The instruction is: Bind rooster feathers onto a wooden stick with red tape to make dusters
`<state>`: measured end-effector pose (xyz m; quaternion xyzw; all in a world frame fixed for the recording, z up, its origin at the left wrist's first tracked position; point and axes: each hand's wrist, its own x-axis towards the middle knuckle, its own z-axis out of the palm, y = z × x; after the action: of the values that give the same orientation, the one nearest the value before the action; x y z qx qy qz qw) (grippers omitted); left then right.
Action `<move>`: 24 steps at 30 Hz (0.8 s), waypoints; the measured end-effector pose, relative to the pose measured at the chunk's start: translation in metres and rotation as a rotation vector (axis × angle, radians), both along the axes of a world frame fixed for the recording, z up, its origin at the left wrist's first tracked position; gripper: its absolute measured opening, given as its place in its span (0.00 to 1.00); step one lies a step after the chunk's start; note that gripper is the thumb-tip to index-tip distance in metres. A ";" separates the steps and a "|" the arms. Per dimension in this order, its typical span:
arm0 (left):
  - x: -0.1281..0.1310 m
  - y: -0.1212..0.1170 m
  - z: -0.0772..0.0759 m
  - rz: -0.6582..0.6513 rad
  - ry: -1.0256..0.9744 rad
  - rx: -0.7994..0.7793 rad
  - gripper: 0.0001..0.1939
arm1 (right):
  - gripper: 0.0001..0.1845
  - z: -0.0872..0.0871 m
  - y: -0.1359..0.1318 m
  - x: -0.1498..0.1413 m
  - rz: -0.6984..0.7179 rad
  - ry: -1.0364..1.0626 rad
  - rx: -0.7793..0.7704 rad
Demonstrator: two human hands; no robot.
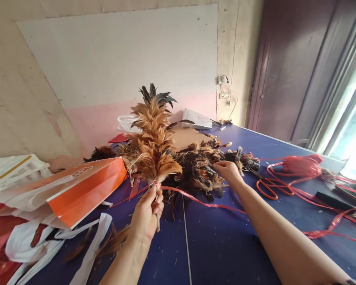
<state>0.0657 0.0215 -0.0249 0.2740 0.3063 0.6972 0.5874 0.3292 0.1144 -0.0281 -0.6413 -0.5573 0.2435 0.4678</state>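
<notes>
My left hand [146, 211] is closed round the thin stick of a feather duster [151, 138], holding it upright; its brown and orange feathers rise to dark green tips. A red plastic string [201, 202] runs from the base of the feathers across the blue table [219, 245]. My right hand [229, 171] reaches into a pile of loose brown and black feathers [201, 164], its fingers pinched on some of them.
An orange and white paper bag [77, 190] lies at the left with other bags and white handles. Orange-handled scissors [269, 188], a bundle of red string [302, 165] and tangled red strands lie at the right. Cardboard and papers sit by the wall.
</notes>
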 end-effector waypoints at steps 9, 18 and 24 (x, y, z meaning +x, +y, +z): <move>0.001 0.001 -0.004 -0.087 0.030 -0.053 0.12 | 0.08 0.003 0.008 0.013 0.002 -0.381 -0.014; -0.004 0.005 -0.005 -0.053 -0.043 -0.047 0.10 | 0.08 -0.003 0.019 -0.029 0.124 -0.420 -0.002; -0.004 0.004 -0.005 -0.048 -0.037 -0.048 0.09 | 0.08 0.022 0.015 -0.017 0.272 -0.166 -0.043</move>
<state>0.0621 0.0251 -0.0297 0.2540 0.3052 0.6803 0.6161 0.3122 0.1297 -0.0063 -0.5876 -0.6705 0.2628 0.3689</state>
